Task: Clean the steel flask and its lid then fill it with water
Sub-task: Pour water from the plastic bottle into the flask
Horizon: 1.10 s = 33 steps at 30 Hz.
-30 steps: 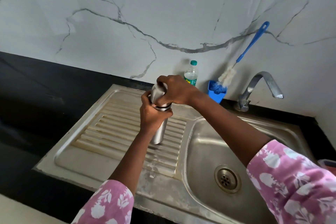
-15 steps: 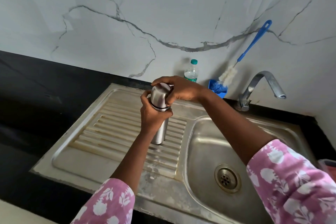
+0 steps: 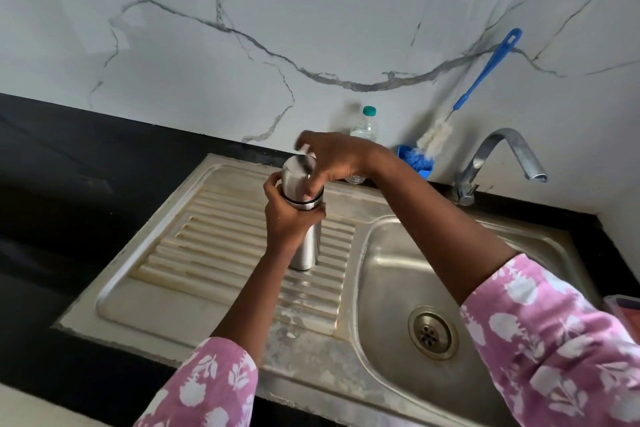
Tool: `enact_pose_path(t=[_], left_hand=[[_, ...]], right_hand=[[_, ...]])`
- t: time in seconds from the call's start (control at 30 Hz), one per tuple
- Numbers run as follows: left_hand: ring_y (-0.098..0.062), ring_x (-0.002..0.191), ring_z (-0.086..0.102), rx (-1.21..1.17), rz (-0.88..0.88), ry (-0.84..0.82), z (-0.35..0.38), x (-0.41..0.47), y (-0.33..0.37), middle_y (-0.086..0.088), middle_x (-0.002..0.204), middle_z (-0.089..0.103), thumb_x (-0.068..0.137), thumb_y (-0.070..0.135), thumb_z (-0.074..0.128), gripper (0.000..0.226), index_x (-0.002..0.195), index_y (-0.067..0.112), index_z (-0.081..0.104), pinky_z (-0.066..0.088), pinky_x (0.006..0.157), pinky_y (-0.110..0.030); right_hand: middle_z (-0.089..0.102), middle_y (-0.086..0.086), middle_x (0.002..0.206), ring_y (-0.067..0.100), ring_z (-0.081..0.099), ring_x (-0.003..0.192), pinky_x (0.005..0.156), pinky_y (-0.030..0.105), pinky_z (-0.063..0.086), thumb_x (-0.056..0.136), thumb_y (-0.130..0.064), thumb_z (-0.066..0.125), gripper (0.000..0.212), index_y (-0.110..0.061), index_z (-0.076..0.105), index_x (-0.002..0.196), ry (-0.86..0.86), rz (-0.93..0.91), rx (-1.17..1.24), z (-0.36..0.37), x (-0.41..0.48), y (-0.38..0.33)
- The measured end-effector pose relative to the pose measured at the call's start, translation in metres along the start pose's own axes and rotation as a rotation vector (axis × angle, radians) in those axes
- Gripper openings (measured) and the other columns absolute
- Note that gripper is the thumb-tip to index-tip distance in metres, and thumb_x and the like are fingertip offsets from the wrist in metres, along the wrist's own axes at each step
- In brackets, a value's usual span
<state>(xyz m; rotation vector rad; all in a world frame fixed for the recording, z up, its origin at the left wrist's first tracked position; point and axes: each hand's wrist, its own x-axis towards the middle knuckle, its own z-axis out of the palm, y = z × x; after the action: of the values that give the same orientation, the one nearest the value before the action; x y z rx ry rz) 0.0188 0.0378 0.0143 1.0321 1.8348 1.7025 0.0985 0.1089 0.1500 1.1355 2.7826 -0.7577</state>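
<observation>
A steel sink [image 3: 207,305] sits in a black counter [image 3: 69,201]. On its ribbed drainboard the flask [image 3: 306,250] stands upright. The left hand [image 3: 289,218] grips its upper body and the right hand [image 3: 332,156] curls over the lid [image 3: 294,177] on top. Behind, a bottle [image 3: 365,125], brush [image 3: 485,73] and tap [image 3: 498,152] line the marble wall [image 3: 311,10].

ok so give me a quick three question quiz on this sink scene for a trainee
1. True or false: water is running from the tap.
2. The left hand grips: A) the steel flask B) a sponge C) a plate.
3. Fill in: the right hand grips the flask's ____.
Key: 1 false; 2 A; 3 lid.
</observation>
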Motion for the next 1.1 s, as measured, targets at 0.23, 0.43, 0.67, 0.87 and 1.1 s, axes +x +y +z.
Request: enact_pose_path(t=[0.23, 0.43, 0.67, 0.87, 1.1], left_hand=[[-0.012, 0.088, 0.057, 0.007, 0.006, -0.017, 0.000, -0.005, -0.017, 0.002, 0.103, 0.060, 0.059, 0.015, 0.089, 0.081, 0.124, 0.009, 0.042, 0.042, 0.068, -0.014], [-0.014, 0.083, 0.058, -0.014, -0.035, 0.000, 0.008, -0.007, -0.019, 0.004, 0.096, 0.060, 0.060, 0.006, 0.085, 0.072, 0.120, 0.010, 0.044, 0.040, 0.064, -0.011], [-0.006, 0.072, 0.057, -0.008, 0.003, 0.003, 0.008, -0.004, -0.017, 0.012, 0.084, 0.058, 0.059, 0.002, 0.083, 0.065, 0.112, 0.010, 0.046, 0.042, 0.056, -0.004], [-0.018, 0.076, 0.060, 0.023, 0.035, 0.026, 0.016, -0.005, -0.009, 0.004, 0.087, 0.062, 0.055, 0.005, 0.084, 0.068, 0.112, 0.015, 0.048, 0.044, 0.062, -0.017], [-0.008, 0.072, 0.058, -0.024, 0.135, -0.050, 0.012, 0.001, 0.014, 0.011, 0.085, 0.059, 0.051, 0.011, 0.086, 0.074, 0.115, 0.011, 0.048, 0.041, 0.062, -0.003]], right_hand=[[0.057, -0.003, 0.102, 0.016, 0.054, 0.099, 0.071, 0.023, 0.045, 0.064, -0.022, 0.081, 0.051, -0.017, 0.063, 0.112, 0.169, -0.022, 0.099, 0.018, 0.004, -0.001], [0.050, -0.002, 0.062, 0.018, 0.054, 0.061, 0.057, 0.026, 0.042, 0.062, -0.074, 0.066, 0.068, -0.009, 0.046, 0.065, 0.310, 0.198, -0.047, 0.022, -0.001, -0.021], [0.057, -0.005, 0.111, 0.016, 0.054, 0.101, 0.082, 0.030, 0.050, 0.063, -0.008, 0.078, 0.070, -0.022, 0.054, 0.127, -0.037, 0.001, 0.038, 0.003, -0.007, -0.006], [0.064, 0.005, 0.088, 0.022, 0.060, 0.083, 0.064, 0.027, 0.046, 0.065, -0.041, 0.079, 0.035, -0.014, 0.065, 0.083, 0.390, 0.205, 0.087, 0.026, -0.006, -0.001], [0.057, 0.000, 0.091, 0.020, 0.054, 0.088, 0.070, 0.031, 0.045, 0.058, -0.061, 0.079, 0.065, -0.014, 0.054, 0.095, 0.328, 0.093, 0.069, -0.002, -0.022, 0.005]])
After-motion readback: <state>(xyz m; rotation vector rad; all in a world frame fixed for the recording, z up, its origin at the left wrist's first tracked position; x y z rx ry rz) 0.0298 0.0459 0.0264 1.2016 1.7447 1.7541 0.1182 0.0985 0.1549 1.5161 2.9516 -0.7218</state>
